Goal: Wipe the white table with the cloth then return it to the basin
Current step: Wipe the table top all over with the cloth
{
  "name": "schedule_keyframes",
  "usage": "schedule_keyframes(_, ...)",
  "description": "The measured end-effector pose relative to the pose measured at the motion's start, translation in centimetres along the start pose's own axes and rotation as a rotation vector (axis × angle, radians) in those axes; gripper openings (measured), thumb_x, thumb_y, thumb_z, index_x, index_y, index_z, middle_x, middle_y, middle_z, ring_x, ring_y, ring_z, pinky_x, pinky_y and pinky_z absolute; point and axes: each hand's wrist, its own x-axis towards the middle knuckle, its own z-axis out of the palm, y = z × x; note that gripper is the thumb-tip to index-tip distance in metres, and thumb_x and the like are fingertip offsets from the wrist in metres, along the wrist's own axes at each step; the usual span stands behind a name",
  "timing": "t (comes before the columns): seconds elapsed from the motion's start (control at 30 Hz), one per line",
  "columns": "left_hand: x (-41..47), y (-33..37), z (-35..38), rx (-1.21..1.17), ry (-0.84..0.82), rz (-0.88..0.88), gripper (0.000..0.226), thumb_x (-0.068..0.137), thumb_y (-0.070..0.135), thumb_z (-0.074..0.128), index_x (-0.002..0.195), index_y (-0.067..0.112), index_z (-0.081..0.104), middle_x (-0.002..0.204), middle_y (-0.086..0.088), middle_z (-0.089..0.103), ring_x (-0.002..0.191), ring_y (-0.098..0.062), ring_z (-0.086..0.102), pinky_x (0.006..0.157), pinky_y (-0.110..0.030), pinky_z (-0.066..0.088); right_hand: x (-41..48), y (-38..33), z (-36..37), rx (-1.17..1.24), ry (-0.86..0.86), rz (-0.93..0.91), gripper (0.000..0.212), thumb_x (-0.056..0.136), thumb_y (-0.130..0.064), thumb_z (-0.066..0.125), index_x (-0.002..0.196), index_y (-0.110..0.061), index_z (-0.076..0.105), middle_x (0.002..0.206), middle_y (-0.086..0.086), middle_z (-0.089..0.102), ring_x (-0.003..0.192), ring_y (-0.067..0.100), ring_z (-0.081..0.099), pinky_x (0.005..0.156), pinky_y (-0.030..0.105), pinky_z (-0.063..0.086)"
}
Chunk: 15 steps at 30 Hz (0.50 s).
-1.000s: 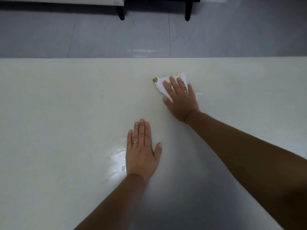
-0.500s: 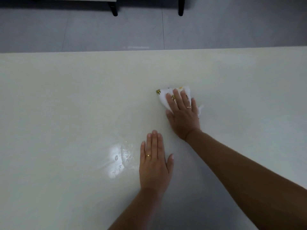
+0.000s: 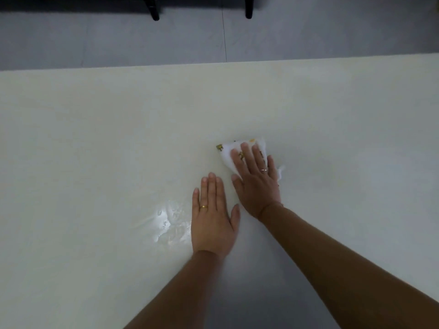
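A wet patch (image 3: 171, 222) is seen on the desk (image 3: 95, 138), just left of the left grip (image 3: 212, 219), which is laid flat, fingers straight, holding nothing. The cloth (image 3: 228, 153) is pressed to the desk under the straight fingers of the right grip (image 3: 255, 181). Wiping is judged under way. The patch and the return to the unseen basin are left.
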Motion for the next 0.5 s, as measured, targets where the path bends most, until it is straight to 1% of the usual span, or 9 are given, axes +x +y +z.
schedule_keyframes(0.03, 0.0, 0.0, 0.0, 0.001, 0.005, -0.001, 0.069, 0.094, 0.043, 0.029, 0.149, 0.002, 0.022, 0.158, -0.015, 0.020, 0.147, -0.026, 0.013, 0.119, -0.042, 0.008, -0.3, 1.5, -0.3, -0.017, -0.013, -0.061, 0.059, 0.096, -0.039, 0.035, 0.150, -0.030, 0.012, 0.160, -0.002, 0.004, 0.147, 0.021, 0.001, 0.116, 0.045, -0.001)
schedule_keyframes(0.07, 0.0, 0.0, 0.0, -0.001, 0.009, -0.001, 0.070, 0.093, 0.043, 0.029, 0.149, 0.002, 0.023, 0.158, -0.015, 0.020, 0.147, -0.026, 0.013, 0.119, -0.042, 0.008, -0.6, 3.3, -0.7, -0.033, -0.018, -0.073, 0.058, 0.097, -0.039, 0.035, 0.149, -0.031, 0.013, 0.160, -0.003, 0.005, 0.147, 0.021, 0.002, 0.116, 0.044, 0.001)
schedule_keyframes(0.1, 0.0, 0.0, 0.0, -0.004, 0.013, 0.001, 0.070, 0.093, 0.043, 0.029, 0.149, 0.002, 0.022, 0.158, -0.015, 0.019, 0.147, -0.026, 0.012, 0.119, -0.042, 0.008, -0.9, 5.1, -1.0, -0.047, -0.012, -0.037, 0.057, 0.097, -0.039, 0.035, 0.149, -0.031, 0.013, 0.160, -0.003, 0.004, 0.147, 0.021, 0.003, 0.116, 0.044, 0.001)
schedule_keyframes(0.17, -0.1, 0.0, 0.1, -0.004, 0.018, -0.001, 0.071, 0.093, 0.043, 0.028, 0.150, 0.002, 0.021, 0.159, -0.014, 0.017, 0.148, -0.025, 0.011, 0.119, -0.041, 0.006, -1.5, 7.6, -1.6, -0.038, 0.002, 0.133, 0.057, 0.098, -0.038, 0.034, 0.150, -0.030, 0.012, 0.160, -0.002, 0.003, 0.147, 0.020, 0.002, 0.116, 0.045, 0.001)
schedule_keyframes(0.27, 0.1, 0.2, 0.1, 0.032, 0.022, -0.018, 0.071, 0.093, 0.044, 0.022, 0.151, 0.002, 0.016, 0.160, -0.014, 0.012, 0.148, -0.025, 0.006, 0.121, -0.039, 0.001, -1.7, 6.3, -1.2, 0.039, 0.031, 0.342, 0.058, 0.098, -0.036, 0.031, 0.150, -0.028, 0.007, 0.160, -0.001, -0.001, 0.147, 0.022, -0.002, 0.117, 0.048, -0.001)
schedule_keyframes(0.33, -0.2, 0.5, -0.2, 0.066, -0.001, -0.032, 0.071, 0.095, 0.045, 0.017, 0.151, 0.003, 0.010, 0.160, -0.014, 0.007, 0.149, -0.026, 0.001, 0.120, -0.038, -0.005, -2.5, 3.4, -0.7, 0.058, 0.015, 0.382, 0.059, 0.098, -0.037, 0.029, 0.150, -0.029, 0.003, 0.160, 0.000, -0.005, 0.147, 0.024, -0.005, 0.117, 0.049, -0.003)
schedule_keyframes(0.4, -1.3, 0.8, -0.4, 0.064, 0.018, -0.052, 0.069, 0.097, 0.045, 0.018, 0.151, 0.003, 0.009, 0.160, -0.014, 0.006, 0.149, -0.026, 0.000, 0.120, -0.037, -0.007, -4.2, 1.0, 0.3, 0.015, 0.007, 0.254, 0.060, 0.097, -0.038, 0.027, 0.150, -0.029, 0.000, 0.160, 0.000, -0.007, 0.146, 0.023, -0.008, 0.116, 0.048, -0.006)
schedule_keyframes(0.43, -2.6, 1.3, -0.6, 0.048, 0.035, -0.064, 0.068, 0.098, 0.043, 0.021, 0.151, 0.003, 0.012, 0.160, -0.015, 0.009, 0.149, -0.026, 0.003, 0.120, -0.038, -0.004, -5.4, 0.4, 0.6, -0.012, -0.001, 0.153, 0.060, 0.097, -0.038, 0.027, 0.150, -0.029, 0.001, 0.160, -0.001, -0.006, 0.146, 0.023, -0.008, 0.116, 0.048, -0.006)
schedule_keyframes(0.5, -6.6, 2.7, -0.2, -0.002, 0.063, -0.060, 0.066, 0.097, 0.041, 0.028, 0.150, 0.003, 0.021, 0.158, -0.015, 0.018, 0.148, -0.027, 0.012, 0.120, -0.041, 0.005, -7.0, 1.1, 0.6, -0.046, -0.023, -0.077, 0.058, 0.097, -0.037, 0.029, 0.150, -0.028, 0.008, 0.160, -0.001, 0.001, 0.147, 0.023, -0.001, 0.117, 0.047, -0.002)
